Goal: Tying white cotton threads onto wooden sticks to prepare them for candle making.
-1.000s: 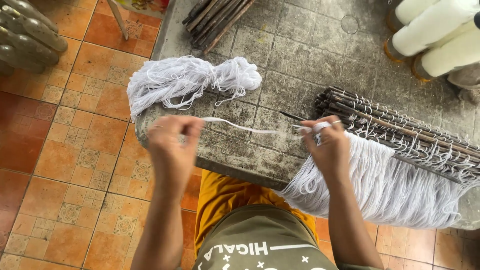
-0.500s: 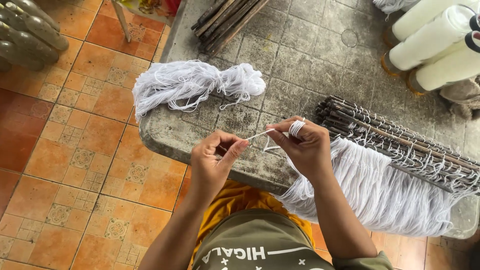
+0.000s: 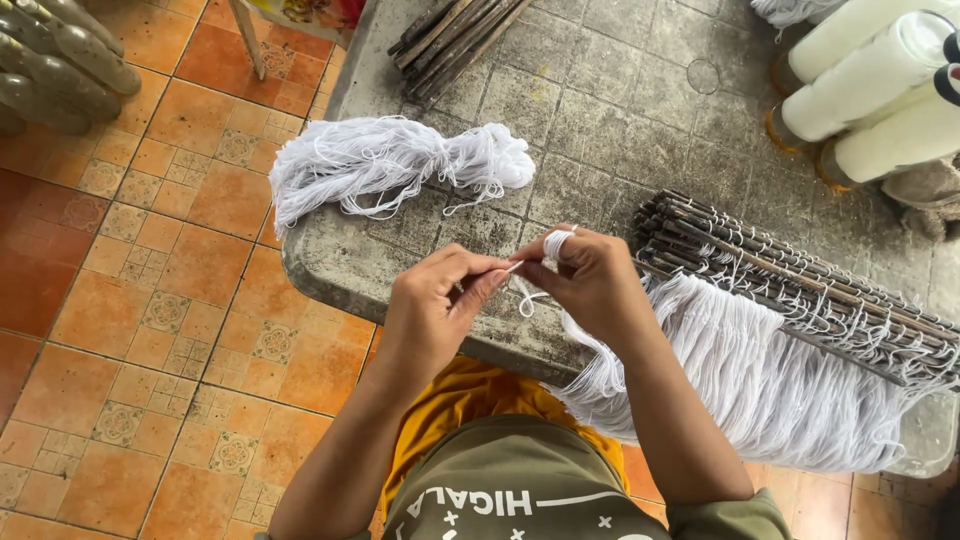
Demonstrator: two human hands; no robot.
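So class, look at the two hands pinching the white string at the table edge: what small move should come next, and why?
Probably draw the hands apart to pull the string tight. The left hand and right hand meet fingertip to fingertip, string is wound round a right finger, and a slack loop hangs below them.

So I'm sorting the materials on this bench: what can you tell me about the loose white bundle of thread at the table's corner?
The loose bundle of thread is a tangled hank of thin white strands, cotton-like, lying flat near the left corner of the grey stone table. Its left end fans out over the table edge; the right end bunches into a rounder knot of loops. Neither hand touches it; it lies apart from the dark sticks.
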